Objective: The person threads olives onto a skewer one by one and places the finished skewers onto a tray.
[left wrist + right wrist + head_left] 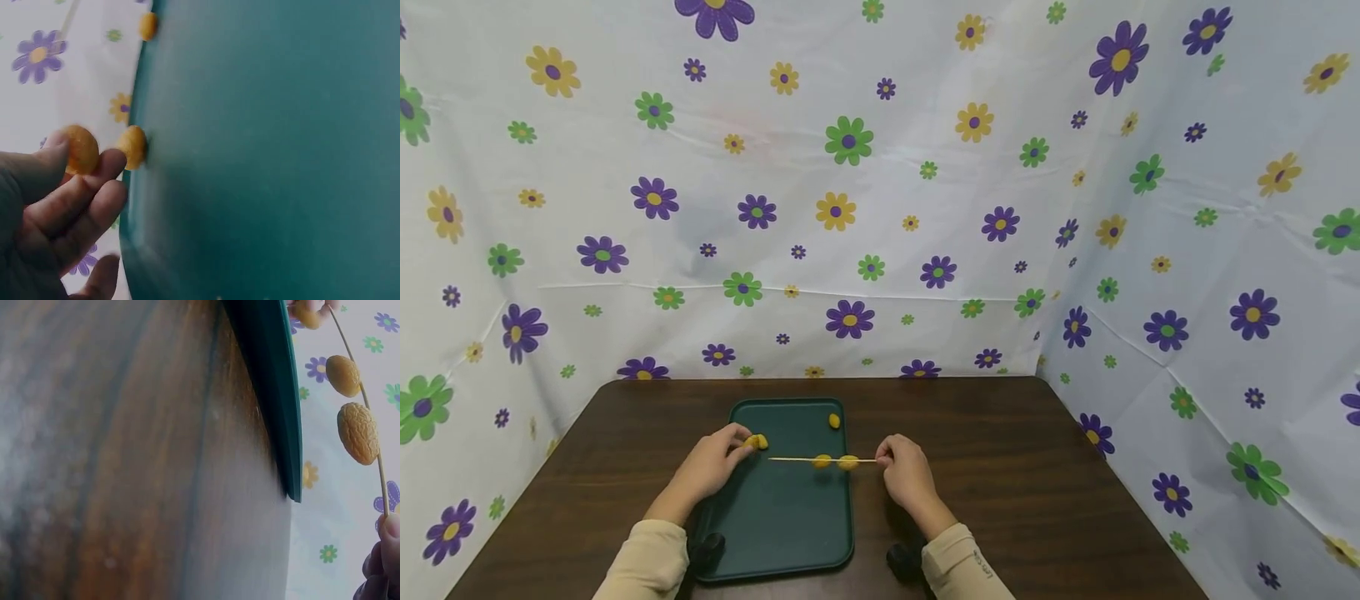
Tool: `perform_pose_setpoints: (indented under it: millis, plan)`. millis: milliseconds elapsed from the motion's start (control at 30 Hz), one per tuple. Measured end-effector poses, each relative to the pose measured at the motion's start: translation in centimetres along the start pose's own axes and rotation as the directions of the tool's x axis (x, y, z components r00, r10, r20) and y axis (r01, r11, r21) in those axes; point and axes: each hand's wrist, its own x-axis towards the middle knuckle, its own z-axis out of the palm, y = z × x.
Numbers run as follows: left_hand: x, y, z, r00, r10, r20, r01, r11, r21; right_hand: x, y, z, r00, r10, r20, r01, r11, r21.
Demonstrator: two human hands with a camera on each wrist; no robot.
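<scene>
My left hand [718, 462] pinches a small yellow oval fruit [82, 150] between thumb and fingers, over the tray's left side. A second yellow fruit [133, 147] lies on the tray right by those fingertips. Farther off, one more fruit [834, 421] sits in the tray's far right corner. The right hand [906, 471] grips one end of a thin wooden skewer [790, 459], held roughly level above the tray with its bare tip toward the left hand. Two yellow fruits are on the skewer, one smoother [344, 375] and one wrinkled [359, 433], slightly apart.
The dark green tray [775, 525] has a raised rim and rests on a brown wooden table [1015, 500]. Flower-patterned white cloth [880, 183] hangs behind and at both sides. Dark wrist-worn devices [904, 562] sit close to the table near both cuffs.
</scene>
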Motion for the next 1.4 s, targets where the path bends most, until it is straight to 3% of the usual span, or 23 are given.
perform_pose_setpoints:
  millis: [100,267,400,700,967,1100,1400]
  plan:
    - [-0.4,0.0,-0.5,0.999,0.021,0.031,-0.017,0.993,-0.121,0.1,-0.2,-0.1,1.0,0.0,0.002,0.0,1.0,-0.004]
    - [-0.9,-0.1,-0.7,0.997,0.029,0.07,-0.014,0.979,-0.205,0.0,-0.5,-0.2,1.0,0.004,0.016,-0.004,1.0,-0.005]
    - [-1.1,-0.2,-0.6,0.997,0.058,0.058,-0.047,0.982,-0.182,-0.1,-0.5,-0.1,1.0,0.007,0.028,-0.007,1.0,0.006]
    - [-1.0,0.2,0.3,0.99,0.122,-0.072,-0.128,0.988,-0.09,0.0,-0.3,-0.3,0.999,0.033,0.027,-0.033,0.999,0.014]
    - [-0.8,0.6,0.8,0.98,0.188,-0.07,-0.194,0.978,-0.081,-0.1,-0.2,-0.5,0.999,0.02,0.032,-0.021,0.999,0.025]
    - [-0.8,0.8,1.0,0.967,0.241,-0.083,-0.246,0.967,-0.064,-0.1,-0.1,-0.4,0.999,0.025,0.036,-0.026,0.999,0.032]
    - [-0.8,1.2,1.1,0.906,0.401,-0.133,-0.404,0.915,0.01,0.1,0.0,-0.4,0.999,0.024,0.039,-0.026,0.999,0.036]
